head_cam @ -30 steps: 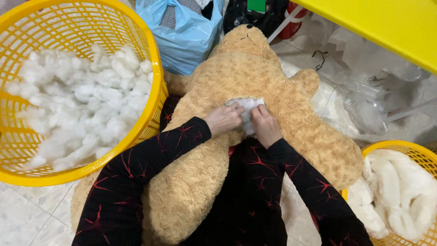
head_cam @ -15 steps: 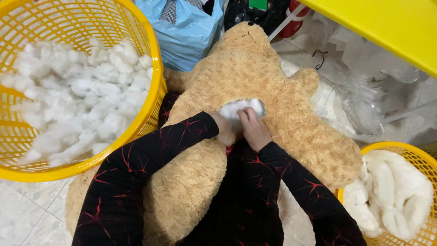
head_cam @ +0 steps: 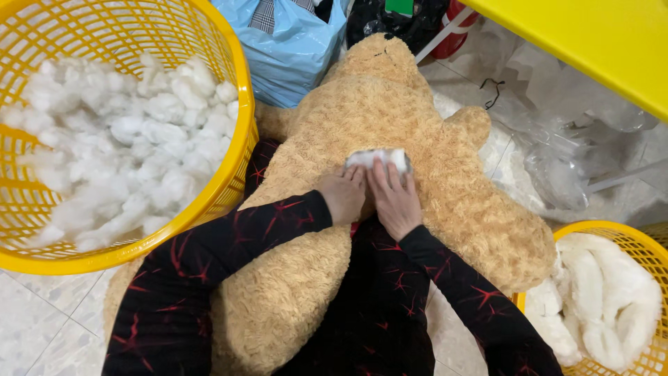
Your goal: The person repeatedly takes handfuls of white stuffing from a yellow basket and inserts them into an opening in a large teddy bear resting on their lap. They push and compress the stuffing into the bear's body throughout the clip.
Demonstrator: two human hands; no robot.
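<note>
Now we have the big tan plush teddy bear (head_cam: 390,230) lying across our lap, and both hands press on the tuft of white fibre stuffing (head_cam: 379,158) that shows in the small opening of its body: the left hand (head_cam: 342,196) lies flat with fingers together, grasping nothing, and the right hand (head_cam: 393,198) pushes with open fingers on the stuffing. To do this well, we think it is better to push the stuffing in small portions, deep and evenly, while one hand keeps the opening's edge steady. More loose white stuffing waits in the round yellow plastic basket (head_cam: 229,160) just beside our left arm.

Left hand (head_cam: 342,196) and right hand (head_cam: 394,200) side by side — fingers flat, palms down, wrists close.
</note>
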